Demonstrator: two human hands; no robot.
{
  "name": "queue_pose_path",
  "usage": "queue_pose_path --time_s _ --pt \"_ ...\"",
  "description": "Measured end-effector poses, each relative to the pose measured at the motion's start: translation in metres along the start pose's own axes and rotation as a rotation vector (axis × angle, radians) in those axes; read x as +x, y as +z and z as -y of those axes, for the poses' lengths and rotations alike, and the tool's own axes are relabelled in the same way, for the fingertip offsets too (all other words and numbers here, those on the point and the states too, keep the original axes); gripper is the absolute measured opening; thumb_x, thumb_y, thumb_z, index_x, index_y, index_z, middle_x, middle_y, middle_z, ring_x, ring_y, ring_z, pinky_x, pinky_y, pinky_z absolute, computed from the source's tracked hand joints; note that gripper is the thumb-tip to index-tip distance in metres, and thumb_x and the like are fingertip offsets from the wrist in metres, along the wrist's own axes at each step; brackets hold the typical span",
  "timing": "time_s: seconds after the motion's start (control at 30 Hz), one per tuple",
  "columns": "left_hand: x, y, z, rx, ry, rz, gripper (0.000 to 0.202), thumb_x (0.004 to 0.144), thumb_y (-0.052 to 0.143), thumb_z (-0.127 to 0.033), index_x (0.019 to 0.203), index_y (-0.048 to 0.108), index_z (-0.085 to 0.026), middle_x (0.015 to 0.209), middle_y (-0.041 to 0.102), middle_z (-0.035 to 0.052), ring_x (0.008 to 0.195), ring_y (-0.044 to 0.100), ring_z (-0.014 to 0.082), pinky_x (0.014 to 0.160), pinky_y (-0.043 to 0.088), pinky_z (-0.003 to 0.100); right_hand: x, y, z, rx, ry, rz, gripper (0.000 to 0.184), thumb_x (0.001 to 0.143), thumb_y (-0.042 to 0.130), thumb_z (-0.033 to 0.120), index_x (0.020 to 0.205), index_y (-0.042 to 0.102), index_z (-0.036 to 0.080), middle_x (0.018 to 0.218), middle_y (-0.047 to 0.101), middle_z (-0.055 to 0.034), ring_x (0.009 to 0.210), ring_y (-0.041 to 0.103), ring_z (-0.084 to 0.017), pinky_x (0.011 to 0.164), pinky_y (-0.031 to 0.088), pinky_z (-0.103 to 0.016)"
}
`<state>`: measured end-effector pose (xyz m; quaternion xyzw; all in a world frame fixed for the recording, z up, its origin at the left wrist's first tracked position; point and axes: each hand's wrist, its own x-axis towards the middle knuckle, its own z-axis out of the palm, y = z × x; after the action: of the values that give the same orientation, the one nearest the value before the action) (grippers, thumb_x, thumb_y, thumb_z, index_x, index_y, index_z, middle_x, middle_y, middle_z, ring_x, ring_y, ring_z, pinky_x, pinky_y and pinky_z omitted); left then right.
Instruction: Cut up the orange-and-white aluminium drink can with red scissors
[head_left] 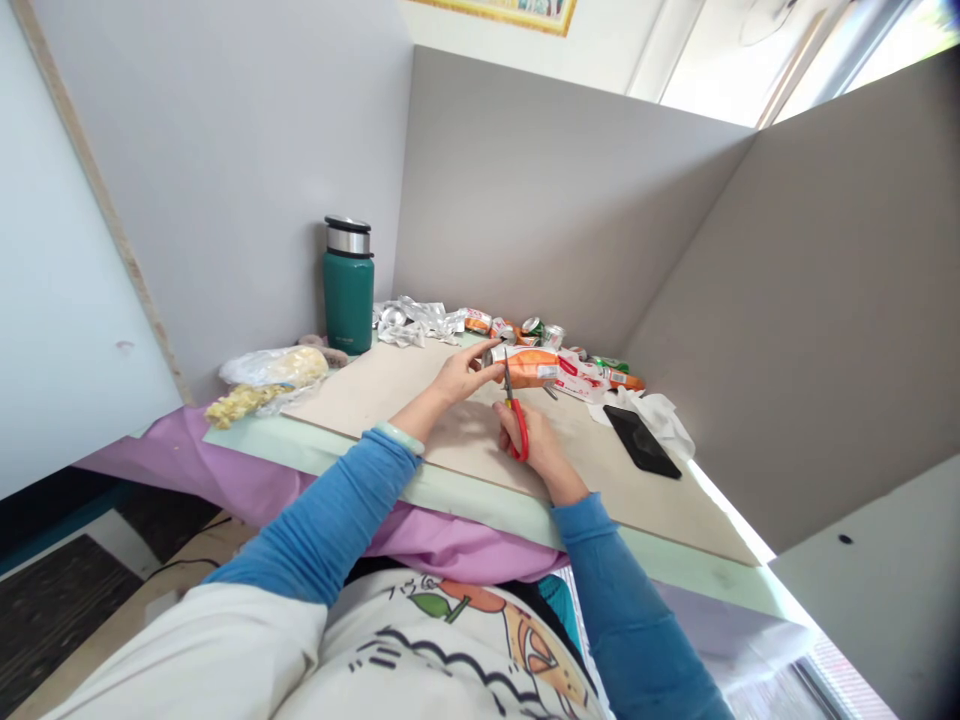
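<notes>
An orange and white drink can (pixel 531 366) lies sideways in my left hand (pixel 463 376), whose fingers grip its silver end. The can's far end looks cut or opened out, though I cannot make out the exact shape. My right hand (pixel 534 436) holds a pair of scissors (pixel 519 425) by their red handles. The scissor blades point upward and cross in front of the can near its left end; I cannot tell whether they bite into the metal. Both hands are above the beige board (pixel 442 440) on the table.
Cut cans (pixel 478 320) and silver scraps (pixel 424 322) line the back. A green flask (pixel 349 290) stands at the left, near a plastic bag (pixel 274 366) and a yellowish bundle (pixel 246 402). To the right lie a black phone (pixel 642 442) and white tissue (pixel 666 420). Grey partitions (pixel 555 190) enclose the table.
</notes>
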<state>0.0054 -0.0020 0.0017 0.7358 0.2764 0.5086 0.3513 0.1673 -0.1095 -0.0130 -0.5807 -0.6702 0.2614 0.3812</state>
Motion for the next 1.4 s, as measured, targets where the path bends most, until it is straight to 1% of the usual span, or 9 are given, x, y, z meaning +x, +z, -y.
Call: queue_pose_path --time_s 0.13,0.33,0.47,0.57,0.77,0.9,0.97,1.1,1.4 --pt "-0.0005 -0.0002 -0.0019 -0.012 -0.041 0.040 0.071 0.086 0.071 -0.047 0.148 0.058 -0.016 0.100 0.075 0.0079 0.076 0.064 0.0152 0.064 0.048 0.025 0.0006 -0.0003 -0.0020 0.001 -0.006 0.001 0.043 0.098 0.048 0.059 0.072 0.056 0.026 0.057 0.065 -0.0025 0.050 0.061 -0.020 0.054 0.048 -0.032" --pt "-0.0011 0.0013 -0.0043 0.057 -0.025 -0.002 0.067 0.087 0.069 -0.043 0.147 0.059 -0.016 0.100 0.074 0.0076 0.076 0.060 0.0146 0.066 0.048 0.025 0.0014 -0.0003 -0.0053 0.027 -0.031 0.005 0.045 0.097 0.048 0.063 0.073 0.056 0.025 0.057 0.066 -0.0024 0.050 0.062 -0.019 0.051 0.047 -0.030" --pt "-0.0009 0.0007 -0.0027 0.012 -0.045 0.037 0.071 0.088 0.068 -0.046 0.150 0.056 -0.014 0.097 0.074 0.0078 0.077 0.062 0.0153 0.064 0.047 0.024 0.0019 0.0003 -0.0066 0.032 -0.036 0.004 0.046 0.097 0.049 0.064 0.072 0.055 0.025 0.057 0.065 -0.0023 0.049 0.060 -0.019 0.049 0.046 -0.029" --pt "-0.0005 0.0000 -0.0010 -0.018 -0.052 0.056 0.073 0.087 0.068 -0.048 0.151 0.054 -0.014 0.101 0.074 0.0087 0.077 0.064 0.0155 0.062 0.046 0.024 0.0016 0.0004 -0.0060 0.036 -0.040 0.009 0.047 0.097 0.049 0.064 0.072 0.055 0.025 0.057 0.065 -0.0023 0.049 0.059 -0.018 0.049 0.045 -0.029" --pt "0.0006 0.0005 0.0016 0.010 0.015 0.006 0.067 0.086 0.070 -0.045 0.147 0.060 -0.019 0.121 0.072 0.0092 0.079 0.064 0.0131 0.067 0.048 0.025 0.0004 0.0005 -0.0033 0.038 -0.020 0.006 0.046 0.097 0.049 0.063 0.073 0.055 0.025 0.056 0.065 -0.0020 0.049 0.059 -0.018 0.050 0.046 -0.030" --pt "0.0005 0.0009 0.0017 0.010 0.013 0.001 0.067 0.086 0.071 -0.045 0.147 0.060 -0.020 0.126 0.070 0.0102 0.079 0.064 0.0137 0.068 0.049 0.025 0.0011 0.0008 -0.0052 0.033 -0.015 0.001 0.046 0.097 0.048 0.063 0.074 0.056 0.025 0.057 0.066 -0.0024 0.049 0.060 -0.019 0.051 0.047 -0.030" --pt "0.0000 0.0008 0.0010 0.014 0.005 0.004 0.068 0.086 0.071 -0.045 0.147 0.059 -0.018 0.123 0.071 0.0108 0.081 0.065 0.0149 0.068 0.050 0.026 0.0015 0.0008 -0.0063 0.030 -0.022 0.003 0.046 0.097 0.048 0.063 0.074 0.056 0.025 0.058 0.066 -0.0025 0.050 0.061 -0.018 0.051 0.047 -0.030" --pt "-0.0008 0.0004 -0.0007 0.017 -0.016 0.024 0.070 0.087 0.068 -0.046 0.149 0.057 -0.015 0.109 0.075 0.0097 0.082 0.066 0.0165 0.066 0.049 0.025 0.0011 0.0001 -0.0044 0.028 -0.019 0.011 0.044 0.097 0.048 0.061 0.073 0.056 0.025 0.057 0.066 -0.0022 0.049 0.060 -0.018 0.050 0.046 -0.029" --pt "-0.0007 -0.0001 -0.0004 0.008 -0.013 0.047 0.071 0.088 0.068 -0.049 0.150 0.055 -0.016 0.092 0.075 0.0056 0.076 0.066 0.0151 0.063 0.047 0.024 -0.0001 -0.0007 0.0011 0.025 0.001 0.006 0.042 0.097 0.049 0.059 0.073 0.056 0.026 0.056 0.065 -0.0020 0.048 0.060 -0.019 0.051 0.047 -0.030"
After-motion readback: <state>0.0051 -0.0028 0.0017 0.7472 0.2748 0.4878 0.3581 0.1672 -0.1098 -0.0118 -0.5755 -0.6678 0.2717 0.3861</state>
